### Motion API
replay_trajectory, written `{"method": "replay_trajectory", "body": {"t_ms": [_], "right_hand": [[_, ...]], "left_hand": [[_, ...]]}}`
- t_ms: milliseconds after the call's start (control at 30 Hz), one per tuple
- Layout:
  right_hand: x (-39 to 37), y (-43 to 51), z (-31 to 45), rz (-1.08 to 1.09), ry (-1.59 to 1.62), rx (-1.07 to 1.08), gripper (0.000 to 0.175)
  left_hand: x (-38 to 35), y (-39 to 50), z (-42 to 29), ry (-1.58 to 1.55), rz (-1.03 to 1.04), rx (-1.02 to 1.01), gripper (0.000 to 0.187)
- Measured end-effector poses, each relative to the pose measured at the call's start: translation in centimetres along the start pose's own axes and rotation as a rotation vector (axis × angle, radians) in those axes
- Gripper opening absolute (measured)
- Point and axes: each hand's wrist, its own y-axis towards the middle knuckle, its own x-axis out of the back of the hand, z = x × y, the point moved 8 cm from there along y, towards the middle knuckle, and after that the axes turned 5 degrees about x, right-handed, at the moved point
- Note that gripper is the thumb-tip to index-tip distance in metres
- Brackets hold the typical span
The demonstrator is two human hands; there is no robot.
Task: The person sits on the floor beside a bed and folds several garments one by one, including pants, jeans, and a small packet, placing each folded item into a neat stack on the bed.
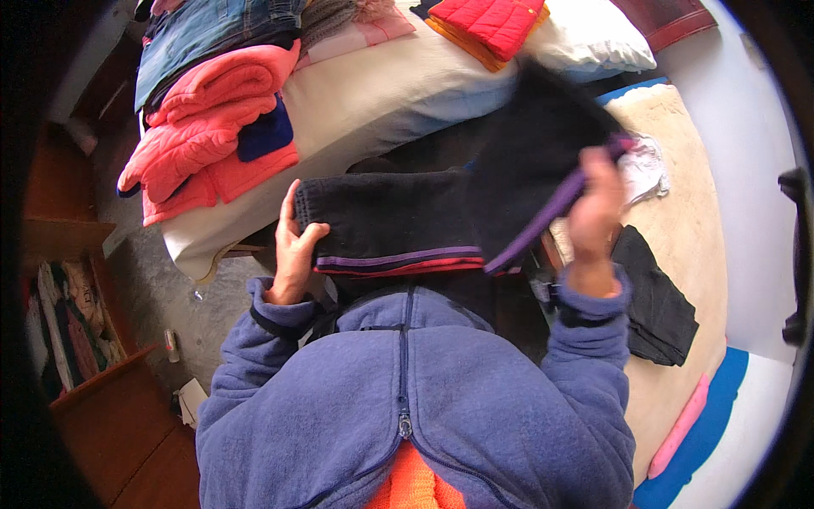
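A black garment (388,210) with purple and red stripes along its edge, probably trousers, is stretched out before my body. My left hand (294,245) grips its left end, thumb on top, at a ribbed or stitched edge. On the other side, my right hand (596,219) is blurred and holds the raised part of the same garment by its purple-striped edge. That raised part slants up and away to the right, and it is blurred too. Fingers of both hands are partly hidden by the cloth.
Coral padded clothing (216,114) and folded jeans (216,44) are piled on the cream-covered bed (356,108). A red quilted garment (486,25) lies further right. Black folded cloth (655,305) and white cloth (645,168) rest on a beige surface (693,191). An open drawer (121,318) holds clothes at left.
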Motion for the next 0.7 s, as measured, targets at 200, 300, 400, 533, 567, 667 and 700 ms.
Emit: {"method": "replay_trajectory", "body": {"t_ms": [200, 300, 400, 533, 567, 667, 700], "right_hand": [[22.4, 6.7, -5.3, -0.623, 0.486, -0.233, 0.029], [28.5, 4.8, -9.8, -0.821, 0.458, -0.324, 0.033], [30.2, 1.7, -14.7, -0.865, 0.430, -0.462, 0.045], [28.3, -1.7, -19.3, -0.820, 0.529, -0.637, 0.047], [27.9, -2.1, -19.9, -0.817, 0.530, -0.643, 0.046], [26.5, -3.0, -21.1, -0.811, 0.553, -0.661, 0.044], [26.4, -3.0, -21.0, -0.800, 0.553, -0.645, 0.043]], "left_hand": [[4.5, 1.7, 1.6, -0.027, -0.049, -0.018, 0.075], [7.8, 2.4, 3.9, -0.048, -0.136, 0.100, 0.073], [10.5, 3.3, 4.4, -0.016, -0.142, 0.084, 0.069], [13.4, 4.9, 4.3, 0.124, -0.137, 0.050, 0.066], [13.4, 5.2, 4.1, 0.149, -0.079, 0.005, 0.065], [13.9, 6.0, 4.6, 0.304, -0.108, 0.063, 0.067], [13.4, 6.0, 4.3, 0.411, -0.115, 0.046, 0.069]]}}
